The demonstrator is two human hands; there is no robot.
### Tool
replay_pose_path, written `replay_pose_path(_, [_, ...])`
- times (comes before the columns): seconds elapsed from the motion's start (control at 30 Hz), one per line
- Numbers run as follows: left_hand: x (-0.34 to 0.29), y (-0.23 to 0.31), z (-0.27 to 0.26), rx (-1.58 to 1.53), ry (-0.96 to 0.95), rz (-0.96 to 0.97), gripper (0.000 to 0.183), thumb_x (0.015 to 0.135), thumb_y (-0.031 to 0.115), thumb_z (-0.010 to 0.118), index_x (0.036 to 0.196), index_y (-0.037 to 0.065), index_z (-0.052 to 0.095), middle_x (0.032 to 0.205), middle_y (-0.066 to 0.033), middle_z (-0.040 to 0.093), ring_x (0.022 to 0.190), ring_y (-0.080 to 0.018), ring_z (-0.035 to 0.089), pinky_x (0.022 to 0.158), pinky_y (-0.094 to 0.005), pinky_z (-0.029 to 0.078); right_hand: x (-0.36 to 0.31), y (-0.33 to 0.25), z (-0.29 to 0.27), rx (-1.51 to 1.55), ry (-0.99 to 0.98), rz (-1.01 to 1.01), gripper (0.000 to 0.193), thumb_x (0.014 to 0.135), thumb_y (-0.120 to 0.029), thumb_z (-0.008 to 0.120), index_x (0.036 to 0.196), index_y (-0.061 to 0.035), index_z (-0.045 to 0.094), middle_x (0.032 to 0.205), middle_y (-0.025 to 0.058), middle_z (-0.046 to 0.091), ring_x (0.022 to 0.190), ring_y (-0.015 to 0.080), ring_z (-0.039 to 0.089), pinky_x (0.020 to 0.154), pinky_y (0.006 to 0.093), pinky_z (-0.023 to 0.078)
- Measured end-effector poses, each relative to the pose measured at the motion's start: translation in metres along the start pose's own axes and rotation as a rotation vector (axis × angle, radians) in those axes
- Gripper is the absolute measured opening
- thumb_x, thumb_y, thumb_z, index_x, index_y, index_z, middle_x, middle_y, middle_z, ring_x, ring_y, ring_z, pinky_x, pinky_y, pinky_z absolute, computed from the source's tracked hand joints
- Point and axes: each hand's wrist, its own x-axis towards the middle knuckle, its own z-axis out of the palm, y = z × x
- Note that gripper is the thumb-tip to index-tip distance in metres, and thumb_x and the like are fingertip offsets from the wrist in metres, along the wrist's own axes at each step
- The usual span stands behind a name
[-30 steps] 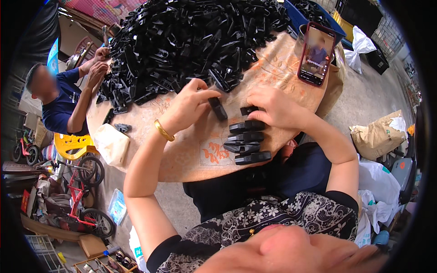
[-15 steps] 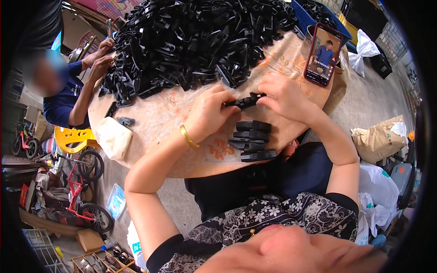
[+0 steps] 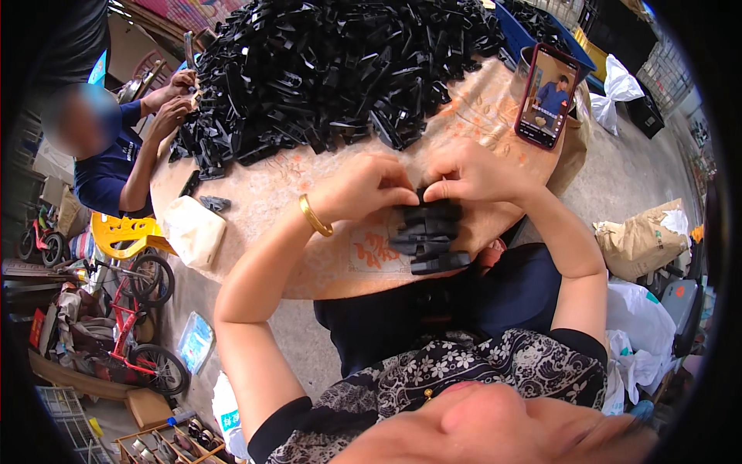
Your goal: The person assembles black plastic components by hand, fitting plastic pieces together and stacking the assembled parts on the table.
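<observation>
My left hand [image 3: 371, 185] and my right hand [image 3: 473, 176] meet over the table [image 3: 325, 267], thumbs nearly touching. Both are closed on a small black plastic piece [image 3: 422, 196], mostly hidden by the fingers and a little blurred. Just below it, toward me, several similar black plastic parts [image 3: 433, 238] lie side by side in a short row. The hands sit right at the far end of that row; whether the held piece touches it I cannot tell.
A large heap of black plastic parts [image 3: 332, 77] covers the table's far side. A phone [image 3: 547, 97] stands upright at the right. A whitish bag [image 3: 193, 232] and a few loose parts [image 3: 214, 203] lie at the left, near a co-worker's hands [image 3: 174, 112]. A blue crate [image 3: 568, 42] stands beyond.
Both hands have come closer together and slightly toward me, bringing the black plastic piece from beyond the row to its far end. The piece now shows less between the fingers.
</observation>
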Motion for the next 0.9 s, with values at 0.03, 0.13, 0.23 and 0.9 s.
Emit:
replay_pose_path(0.03, [0.0, -0.007, 0.0, -0.045, 0.066, 0.05, 0.015, 0.078, 0.014, 0.073, 0.083, 0.002, 0.066, 0.083, -0.0117, 0.06, 0.073, -0.0255, 0.06, 0.065, -0.0332, 0.048, 0.0, 0.003, 0.0, 0.0, 0.001, -0.005, 0.02, 0.074, -0.015, 0.07, 0.087, -0.0021, 0.064, 0.078, 0.0138, 0.057, 0.076, 0.0324, 0.057, 0.067, 0.0389, 0.046])
replay_pose_path(0.13, [0.007, -0.016, -0.001, 0.03, 0.387, 0.118, 0.016, 0.076, 0.004, 0.07, 0.092, 0.005, 0.067, 0.094, -0.0081, 0.062, 0.091, -0.0273, 0.058, 0.075, -0.034, 0.048, 0.003, 0.01, 0.005, -0.285, 0.318, -0.092, 0.021, 0.075, -0.013, 0.07, 0.093, -0.0032, 0.065, 0.082, 0.0118, 0.057, 0.08, 0.03, 0.057, 0.07, 0.0376, 0.047])
replay_pose_path(0.23, [0.015, -0.022, -0.001, 0.437, 0.592, 0.287, 0.026, 0.073, 0.0, 0.068, 0.098, 0.006, 0.065, 0.104, -0.007, 0.062, 0.105, -0.0277, 0.053, 0.082, -0.0356, 0.047, 0.022, 0.014, 0.01, -0.539, 0.558, -0.145, 0.019, 0.075, -0.008, 0.067, 0.094, -0.0055, 0.064, 0.093, 0.0085, 0.058, 0.092, 0.0274, 0.054, 0.078, 0.036, 0.048])
replay_pose_path(0.9, [-0.004, -0.006, 0.009, -0.603, 0.383, -0.229, 0.031, 0.082, 0.002, 0.068, 0.11, 0.0, 0.055, 0.104, -0.0096, 0.064, 0.094, -0.0141, 0.062, 0.081, -0.0261, 0.052, -0.01, 0.029, 0.006, -0.215, 0.45, 0.095, 0.019, 0.086, -0.017, 0.058, 0.097, -0.0012, 0.057, 0.08, 0.0149, 0.059, 0.077, 0.0329, 0.059, 0.071, 0.0383, 0.047])
